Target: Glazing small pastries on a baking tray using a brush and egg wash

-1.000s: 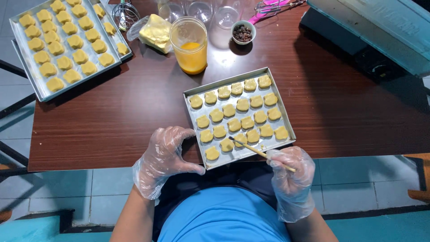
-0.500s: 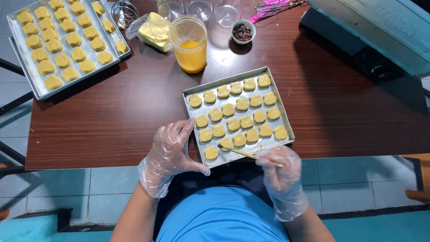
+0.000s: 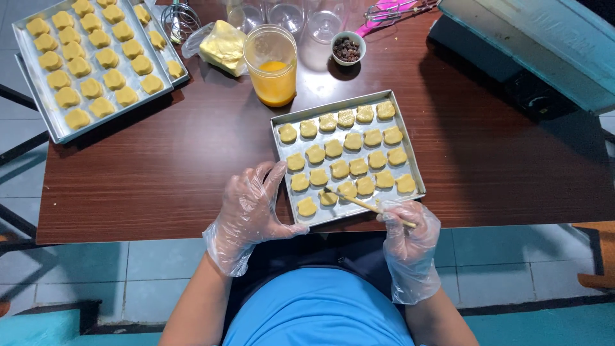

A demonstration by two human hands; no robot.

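A metal baking tray (image 3: 282, 119) with several pale yellow cookie pieces lies on the brown wooden table (image 3: 173, 166) in front of me. My left hand (image 3: 253, 208), in a clear plastic gloves, holds the tray's near left corner, thumb under the edge. My right hand (image 3: 410, 234), also gloved, grips a thin wooden brush (image 3: 365, 205) whose tip rests on a cookie (image 3: 328, 196) in the front row.
A second tray (image 3: 45, 109) of cookies sits at the far left. Behind the near tray stand a plastic cup of yellow liquid (image 3: 273, 67), a bag of butter (image 3: 221, 46), a small bowl of dark bits (image 3: 348, 48), glasses, a whisk. A teal oven (image 3: 538, 45) is at the right.
My brush tip has slid from the cookie near the middle of the front row leftward onto another one. My left hand has stayed at the tray's corner.
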